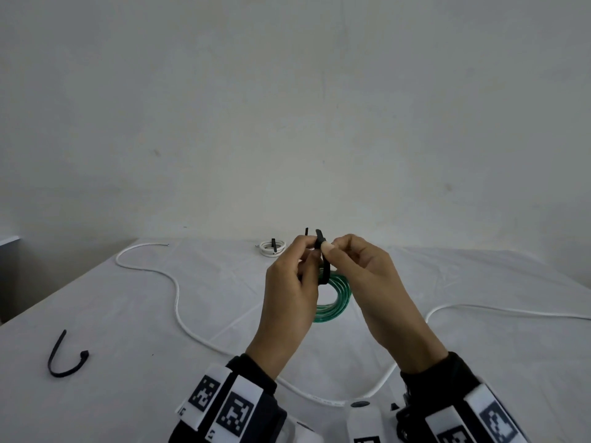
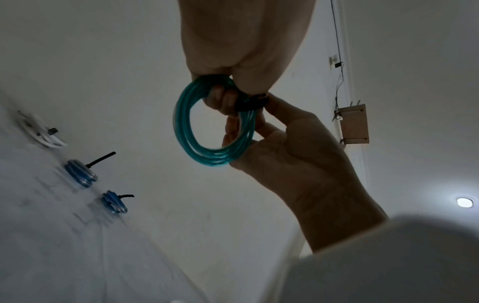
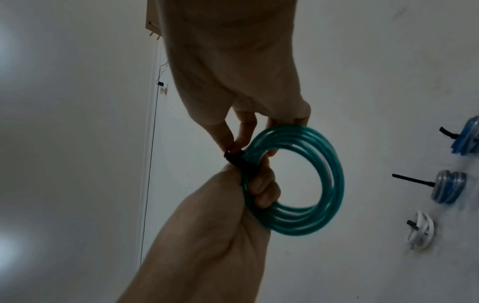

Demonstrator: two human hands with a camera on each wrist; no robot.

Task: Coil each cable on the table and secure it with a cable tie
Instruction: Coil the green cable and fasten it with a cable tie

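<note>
Above the middle of the surface (image 1: 134, 314), one green coil (image 1: 334, 302) is gripped by the left hand (image 1: 289, 292), while its black tie (image 1: 320, 243) is pinched by the right hand (image 1: 367, 276). Beyond lie three tied coils: one white coil (image 1: 271, 249), two blue coils (image 2: 81, 173). One loose white cable (image 1: 179, 314) and one spare tie (image 1: 65, 359) lie nearer.

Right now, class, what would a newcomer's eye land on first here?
The green cable coil held up mid-frame, both hands pinching a black cable tie around it. Behind, a loose white cable snakes across the table; a spare black tie lies at the near left.
</note>
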